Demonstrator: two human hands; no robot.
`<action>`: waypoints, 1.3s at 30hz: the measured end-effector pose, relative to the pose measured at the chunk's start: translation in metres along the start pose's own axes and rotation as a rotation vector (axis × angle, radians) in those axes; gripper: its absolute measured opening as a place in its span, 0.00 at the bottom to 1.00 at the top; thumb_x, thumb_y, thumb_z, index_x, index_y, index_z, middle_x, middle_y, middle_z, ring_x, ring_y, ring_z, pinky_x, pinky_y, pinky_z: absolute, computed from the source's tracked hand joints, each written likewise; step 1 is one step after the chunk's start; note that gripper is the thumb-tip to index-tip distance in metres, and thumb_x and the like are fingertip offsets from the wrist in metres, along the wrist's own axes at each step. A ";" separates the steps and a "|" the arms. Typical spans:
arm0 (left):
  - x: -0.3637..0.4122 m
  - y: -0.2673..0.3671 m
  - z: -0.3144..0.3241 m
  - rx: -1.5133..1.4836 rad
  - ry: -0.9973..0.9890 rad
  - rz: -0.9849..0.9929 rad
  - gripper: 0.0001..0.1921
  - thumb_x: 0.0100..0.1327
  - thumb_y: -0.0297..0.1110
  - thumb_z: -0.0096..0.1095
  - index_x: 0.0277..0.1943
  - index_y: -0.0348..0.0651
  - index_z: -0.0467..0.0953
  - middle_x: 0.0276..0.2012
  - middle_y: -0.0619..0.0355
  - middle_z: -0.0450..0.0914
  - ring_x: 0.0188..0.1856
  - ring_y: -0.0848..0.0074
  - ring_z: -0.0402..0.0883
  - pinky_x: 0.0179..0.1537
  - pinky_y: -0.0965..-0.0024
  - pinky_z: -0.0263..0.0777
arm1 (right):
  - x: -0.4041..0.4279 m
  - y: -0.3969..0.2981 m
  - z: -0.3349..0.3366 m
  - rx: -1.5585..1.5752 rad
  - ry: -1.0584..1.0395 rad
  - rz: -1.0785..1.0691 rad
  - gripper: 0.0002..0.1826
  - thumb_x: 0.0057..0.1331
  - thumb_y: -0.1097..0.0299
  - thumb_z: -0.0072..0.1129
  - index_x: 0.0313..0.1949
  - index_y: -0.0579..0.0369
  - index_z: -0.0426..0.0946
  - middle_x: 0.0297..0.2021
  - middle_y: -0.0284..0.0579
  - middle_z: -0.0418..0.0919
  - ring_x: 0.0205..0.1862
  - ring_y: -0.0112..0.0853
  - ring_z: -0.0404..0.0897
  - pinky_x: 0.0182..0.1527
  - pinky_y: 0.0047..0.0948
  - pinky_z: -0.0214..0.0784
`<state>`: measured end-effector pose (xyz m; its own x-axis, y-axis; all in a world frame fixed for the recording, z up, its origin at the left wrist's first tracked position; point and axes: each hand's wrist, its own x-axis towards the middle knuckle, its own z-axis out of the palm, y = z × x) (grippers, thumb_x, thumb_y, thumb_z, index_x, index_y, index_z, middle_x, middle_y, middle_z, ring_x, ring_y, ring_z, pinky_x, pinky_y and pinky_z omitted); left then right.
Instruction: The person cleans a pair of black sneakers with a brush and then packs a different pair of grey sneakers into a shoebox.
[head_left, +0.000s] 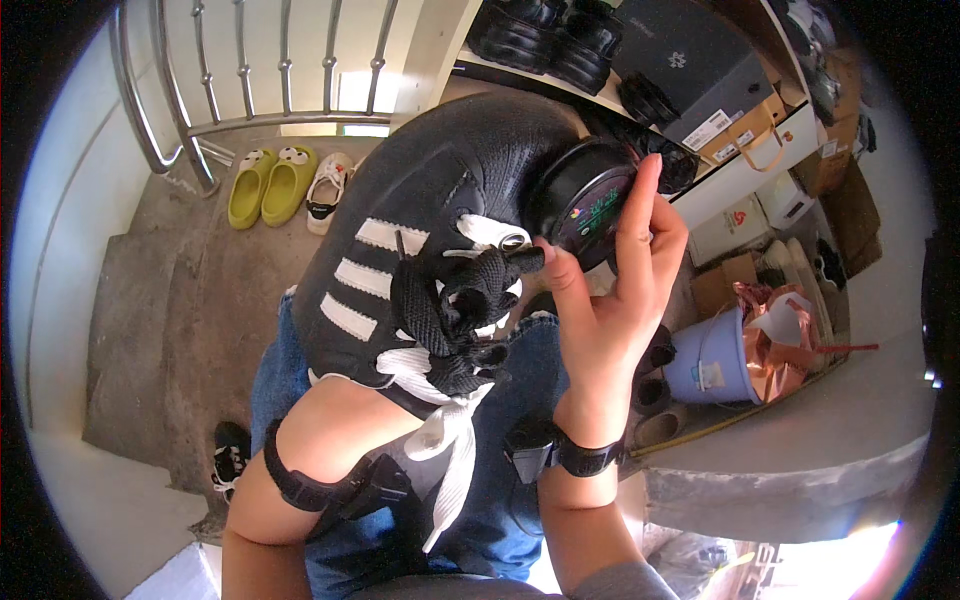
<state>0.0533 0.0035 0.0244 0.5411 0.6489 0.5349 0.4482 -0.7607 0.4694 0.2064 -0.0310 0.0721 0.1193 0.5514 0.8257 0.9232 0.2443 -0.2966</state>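
A black sneaker (465, 165) with three white side stripes fills the middle, above my lap, its toe pointing away. Its black and white laces (450, 322) are bunched over the tongue, and a white lace end (450, 480) dangles. My left wrist (360, 420) runs in at the shoe's heel end; the shoe hides the hand itself. My right hand (619, 277) grips a round black tin (592, 202), thumb and fingers at opposite edges. Coloured print marks the tin's face. The tin is close against the shoe's toe side, and my thumb is beside a black lace loop.
Yellow-green clogs (270, 187) and a white shoe (328, 191) stand on the concrete floor (172, 300) by a metal railing (285, 67). Black shoes and a dark box (682, 67) fill a shelf at upper right. A blue bucket (709, 360) stands lower right.
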 end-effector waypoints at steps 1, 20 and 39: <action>0.000 0.001 -0.003 -0.030 -0.008 -0.008 0.22 0.49 0.39 0.56 0.48 0.44 0.68 0.46 0.54 0.71 0.50 0.64 0.68 0.53 0.61 0.57 | 0.001 -0.001 -0.001 0.013 -0.026 -0.041 0.45 0.38 0.79 0.64 0.59 0.57 0.56 0.45 0.52 0.63 0.44 0.41 0.66 0.47 0.31 0.60; -0.001 0.013 -0.016 0.032 0.018 0.061 0.20 0.47 0.37 0.59 0.46 0.44 0.71 0.41 0.52 0.73 0.42 0.62 0.72 0.45 0.65 0.65 | 0.011 -0.022 -0.001 -0.132 -0.089 -0.239 0.40 0.36 0.76 0.63 0.54 0.46 0.65 0.46 0.49 0.64 0.45 0.44 0.63 0.47 0.37 0.55; -0.009 0.012 0.001 -0.441 -0.253 0.029 0.17 0.49 0.36 0.58 0.44 0.43 0.72 0.41 0.52 0.74 0.42 0.62 0.72 0.44 0.65 0.65 | 0.012 -0.010 -0.009 -0.122 -0.068 -0.292 0.32 0.39 0.71 0.65 0.50 0.50 0.71 0.47 0.52 0.65 0.46 0.42 0.65 0.48 0.34 0.59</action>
<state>0.0547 -0.0117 0.0243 0.7286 0.5625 0.3908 0.1169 -0.6643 0.7383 0.2016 -0.0343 0.0893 -0.1784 0.5253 0.8320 0.9522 0.3054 0.0114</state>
